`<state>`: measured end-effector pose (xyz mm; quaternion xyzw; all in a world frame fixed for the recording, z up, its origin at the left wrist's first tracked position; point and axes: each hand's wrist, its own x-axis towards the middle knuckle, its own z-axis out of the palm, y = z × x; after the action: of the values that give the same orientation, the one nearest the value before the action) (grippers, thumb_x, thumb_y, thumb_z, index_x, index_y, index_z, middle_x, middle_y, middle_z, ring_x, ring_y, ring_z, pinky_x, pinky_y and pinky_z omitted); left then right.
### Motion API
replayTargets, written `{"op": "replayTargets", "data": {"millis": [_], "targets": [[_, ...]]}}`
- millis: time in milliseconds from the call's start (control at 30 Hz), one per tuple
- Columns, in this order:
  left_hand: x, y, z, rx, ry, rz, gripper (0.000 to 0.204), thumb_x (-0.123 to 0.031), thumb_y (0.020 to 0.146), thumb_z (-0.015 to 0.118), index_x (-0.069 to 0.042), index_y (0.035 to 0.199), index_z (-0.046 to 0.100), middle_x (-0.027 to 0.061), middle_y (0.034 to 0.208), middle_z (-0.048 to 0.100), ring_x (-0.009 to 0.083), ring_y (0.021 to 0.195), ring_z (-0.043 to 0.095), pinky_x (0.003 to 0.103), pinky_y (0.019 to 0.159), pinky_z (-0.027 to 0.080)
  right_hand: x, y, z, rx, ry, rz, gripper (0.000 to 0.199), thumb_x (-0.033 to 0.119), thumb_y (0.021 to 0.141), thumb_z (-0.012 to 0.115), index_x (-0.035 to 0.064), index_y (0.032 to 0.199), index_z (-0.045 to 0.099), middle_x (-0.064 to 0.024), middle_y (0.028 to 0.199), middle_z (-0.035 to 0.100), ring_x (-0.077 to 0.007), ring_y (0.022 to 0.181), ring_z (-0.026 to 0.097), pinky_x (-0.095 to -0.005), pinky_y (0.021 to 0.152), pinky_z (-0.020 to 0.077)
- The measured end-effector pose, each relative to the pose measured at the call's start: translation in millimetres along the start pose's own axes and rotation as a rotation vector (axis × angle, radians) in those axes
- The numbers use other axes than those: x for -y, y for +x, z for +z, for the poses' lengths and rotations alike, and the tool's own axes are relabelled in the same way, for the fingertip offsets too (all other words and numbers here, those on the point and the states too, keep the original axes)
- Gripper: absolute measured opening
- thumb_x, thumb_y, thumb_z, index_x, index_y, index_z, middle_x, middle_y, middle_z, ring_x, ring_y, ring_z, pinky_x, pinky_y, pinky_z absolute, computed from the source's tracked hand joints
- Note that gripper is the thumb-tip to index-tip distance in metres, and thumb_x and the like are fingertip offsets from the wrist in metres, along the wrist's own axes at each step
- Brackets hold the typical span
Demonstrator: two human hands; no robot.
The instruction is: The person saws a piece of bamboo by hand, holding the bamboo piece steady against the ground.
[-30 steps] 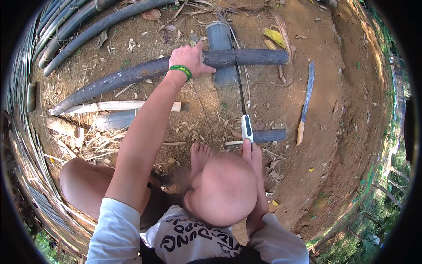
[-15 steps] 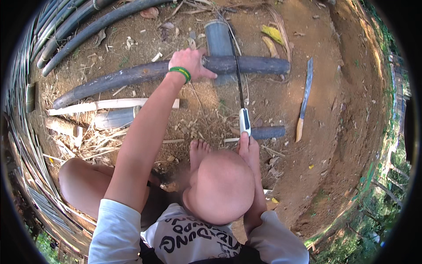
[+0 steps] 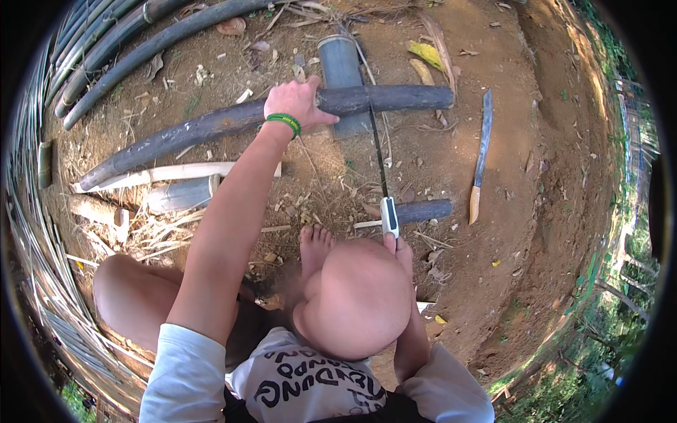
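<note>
A long dark bamboo pole point(image 3: 190, 132) lies crosswise before me, its right part resting over a thick grey bamboo piece point(image 3: 340, 60). My left hand point(image 3: 296, 104) grips the pole from above, thumb on the near side and fingers over the far side. In my right hand point(image 3: 400, 250), partly hidden behind my knee, is the white handle of a handsaw point(image 3: 383, 176). The thin dark blade runs away from me and crosses the pole to the right of my left hand. How deep it sits in the pole, I cannot tell.
A machete point(image 3: 482, 162) with a wooden handle lies at the right. Nearer is a short dark bamboo piece point(image 3: 423, 209). At left are a pale split strip point(image 3: 162, 173), a cut bamboo section point(image 3: 180, 195) and shavings point(image 3: 166, 229). Long poles point(image 3: 127, 42) lie at the far left.
The saw has been drawn toward me, its handle and my right hand now nearer my knee. My left hand keeps its hold on the pole. The whole view has shifted slightly.
</note>
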<state>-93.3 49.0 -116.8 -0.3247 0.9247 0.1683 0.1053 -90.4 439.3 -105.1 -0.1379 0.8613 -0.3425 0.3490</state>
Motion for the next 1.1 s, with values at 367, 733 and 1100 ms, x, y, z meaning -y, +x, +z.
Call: {"op": "replayTargets", "data": {"millis": [367,733,1100], "targets": [[2.0,1.2,-9.1,0.075,0.008,-0.016,0.094,-0.079,0.068,0.081,-0.017,0.136,0.062,0.0181,0.108,0.077,0.0317,0.104,0.076,0.044,0.092,0.061,41.4,46.4,10.9,-0.011,-0.029,0.008,0.056,0.045,0.108,0.05,-0.0064,0.095,0.068,-0.0222,0.074,0.065,-0.0416,0.071,0.065,-0.0493,0.073,0.0515],[-15.0,1.5,-8.7,0.045,-0.02,0.003,0.096,-0.078,0.065,0.082,-0.015,0.135,0.064,0.0178,0.103,0.078,0.0351,0.102,0.076,0.045,0.092,0.061,76.4,150.1,39.9,-0.168,-0.13,-0.128,0.06,0.047,0.11,0.046,-0.0066,0.09,0.065,-0.0196,0.068,0.06,-0.0345,0.068,0.063,-0.049,0.066,0.0471],[-1.5,6.0,-6.1,0.086,-0.013,-0.014,0.096,-0.078,0.066,0.081,-0.017,0.139,0.063,0.0174,0.109,0.077,0.0336,0.106,0.075,0.046,0.093,0.06,6.0,40.6,20.9,-0.046,0.05,0.014,0.052,0.041,0.107,0.052,-0.0074,0.097,0.068,-0.0225,0.071,0.064,-0.0351,0.071,0.067,-0.0477,0.069,0.0511]]}}
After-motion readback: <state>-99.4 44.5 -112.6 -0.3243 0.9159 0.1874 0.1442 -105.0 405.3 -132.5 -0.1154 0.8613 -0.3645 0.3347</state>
